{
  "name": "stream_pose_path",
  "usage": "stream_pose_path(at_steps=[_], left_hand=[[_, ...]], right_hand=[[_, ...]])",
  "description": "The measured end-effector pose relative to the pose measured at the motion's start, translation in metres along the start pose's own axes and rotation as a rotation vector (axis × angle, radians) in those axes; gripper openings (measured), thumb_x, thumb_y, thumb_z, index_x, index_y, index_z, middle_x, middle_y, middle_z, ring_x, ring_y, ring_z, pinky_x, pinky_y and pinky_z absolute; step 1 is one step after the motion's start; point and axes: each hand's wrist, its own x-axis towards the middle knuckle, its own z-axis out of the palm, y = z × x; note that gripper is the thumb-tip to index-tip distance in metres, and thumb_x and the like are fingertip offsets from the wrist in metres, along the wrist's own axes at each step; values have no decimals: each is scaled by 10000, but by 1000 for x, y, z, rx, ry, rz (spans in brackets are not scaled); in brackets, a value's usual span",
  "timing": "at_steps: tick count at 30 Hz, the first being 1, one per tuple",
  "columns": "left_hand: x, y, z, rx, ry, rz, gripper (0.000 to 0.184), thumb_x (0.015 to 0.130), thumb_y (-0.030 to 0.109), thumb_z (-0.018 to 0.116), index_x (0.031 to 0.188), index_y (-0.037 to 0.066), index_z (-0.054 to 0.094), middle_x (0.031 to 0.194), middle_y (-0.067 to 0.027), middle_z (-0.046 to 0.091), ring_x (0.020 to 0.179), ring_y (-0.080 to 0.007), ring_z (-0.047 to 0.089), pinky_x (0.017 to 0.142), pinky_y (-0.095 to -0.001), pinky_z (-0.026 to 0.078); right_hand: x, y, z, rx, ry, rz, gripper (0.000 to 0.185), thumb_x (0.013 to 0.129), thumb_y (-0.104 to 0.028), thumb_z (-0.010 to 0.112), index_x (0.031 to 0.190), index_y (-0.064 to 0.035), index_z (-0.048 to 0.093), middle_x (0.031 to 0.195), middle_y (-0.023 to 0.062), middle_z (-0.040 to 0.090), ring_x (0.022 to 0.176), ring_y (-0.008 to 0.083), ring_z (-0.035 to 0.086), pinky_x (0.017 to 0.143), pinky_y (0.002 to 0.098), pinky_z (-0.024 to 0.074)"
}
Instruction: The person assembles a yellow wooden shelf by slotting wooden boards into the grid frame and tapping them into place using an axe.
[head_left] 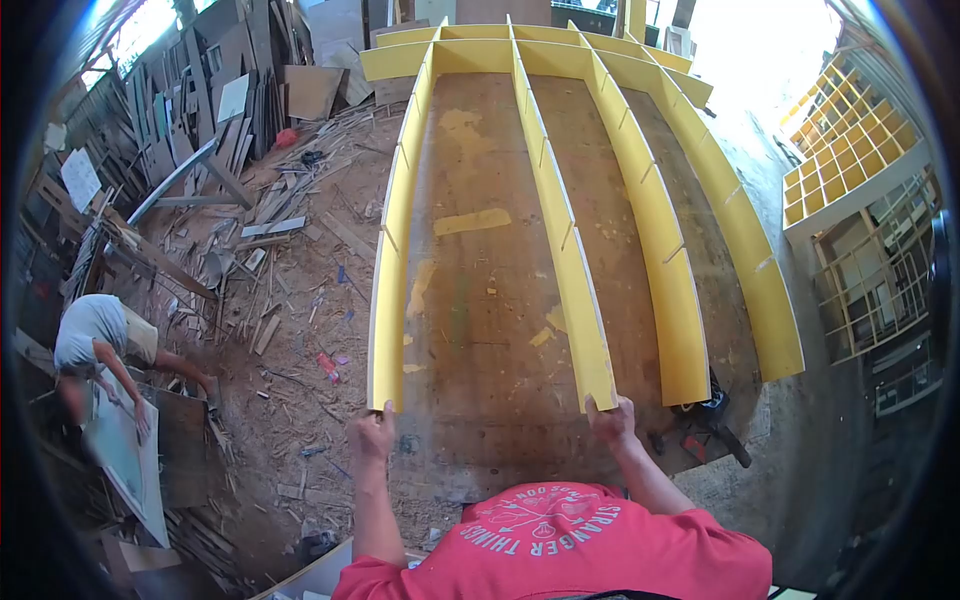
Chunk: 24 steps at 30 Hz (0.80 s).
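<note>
My left hand (372,432) and right hand (612,420) pinch the near ends of the leftmost yellow board (392,290) and its neighbouring board (574,300), both on edge over the worktop (490,330), where uneven lifting could twist and split them at the far crosspiece (472,57).

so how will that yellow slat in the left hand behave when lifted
The long, thin slat will probably flex. Its edge slits could be weak spots. Since it meets crosspieces at the far end, lifting may tug those too.
</note>
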Motion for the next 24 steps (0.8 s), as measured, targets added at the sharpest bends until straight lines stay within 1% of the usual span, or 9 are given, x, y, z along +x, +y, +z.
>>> stream_pose_path(at_steps=[4,7,9,10,13,16,19,23,24], left_hand=[[-17,6,38,-89,-6,-111,336,988,324,703,885,15,784,822,-201,750,746,-404,737,658,-486,566],[-26,8,55,10,48,-56,339,984,332,707,891,13,776,824,-199,753,749,-403,740,668,-486,575],[-26,6,54,-3,9,-60,329,978,326,711,902,12,773,829,-201,754,763,-401,744,674,-488,579],[-26,6,54,-10,-12,-68,324,975,323,712,908,11,771,832,-202,755,770,-400,746,676,-489,581],[-24,10,52,-77,-3,-100,312,958,310,725,923,3,767,832,-203,755,771,-396,746,687,-486,583],[-22,17,51,-88,-56,-190,308,938,303,746,961,-3,762,828,-196,758,776,-388,746,707,-482,579],[-27,3,65,-97,-85,-212,325,925,310,765,981,-10,755,829,-187,762,783,-383,745,730,-476,573],[-30,11,68,-125,-71,-282,341,922,320,774,985,-15,760,874,-196,769,831,-372,753,757,-472,570],[-29,17,66,-134,-67,-301,344,924,322,773,985,-16,764,886,-201,769,845,-373,754,766,-473,571]], right_hand=[[-1,28,-9,-11,11,57,265,931,-319,679,947,-71,770,821,206,740,798,416,740,699,502,600],[-5,42,-4,8,0,79,280,925,-327,677,966,-67,771,845,217,743,816,429,736,715,508,603],[-8,47,8,55,-31,131,284,921,-323,675,989,-64,771,866,223,745,829,436,733,725,512,606],[-5,52,13,24,-38,80,266,913,-303,685,984,-59,765,846,218,741,826,439,729,718,512,605],[-8,57,18,132,4,54,281,905,-325,714,989,-61,758,808,206,736,809,431,734,714,510,602],[-12,64,19,111,-78,11,333,897,-371,750,1005,-56,752,788,204,731,761,420,735,692,511,596],[-24,72,19,-6,-227,130,438,869,-449,790,960,-22,759,769,194,731,751,398,736,718,505,591],[-41,86,25,7,-127,147,541,845,-520,815,1017,-12,749,814,181,734,781,402,722,746,508,578],[-42,79,18,19,-110,143,558,842,-531,816,1041,-15,742,831,183,735,797,408,720,753,508,577]])
